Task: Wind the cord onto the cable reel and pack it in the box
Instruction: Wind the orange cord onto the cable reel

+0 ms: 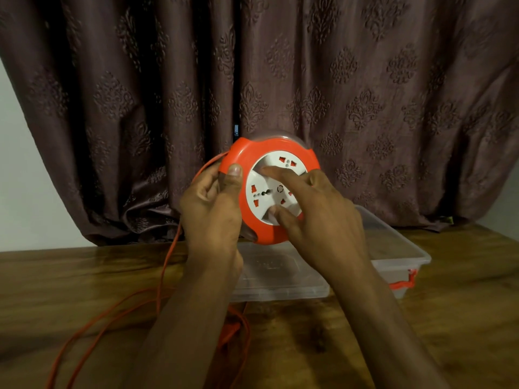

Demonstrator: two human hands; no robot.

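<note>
Head view. Cable reel [269,192], orange rim with white socket face, held up in the air above the clear plastic box [393,248] on the wooden table [449,318]. Left hand [213,206] grips the reel's left rim: thumb on the front face, other fingers curled behind. Right hand [323,217] lies on the white face, fingers spread, two fingertips pressing it. Orange cord [163,273] leaves the rim by the left hand, hangs down and loops loose on the table.
</note>
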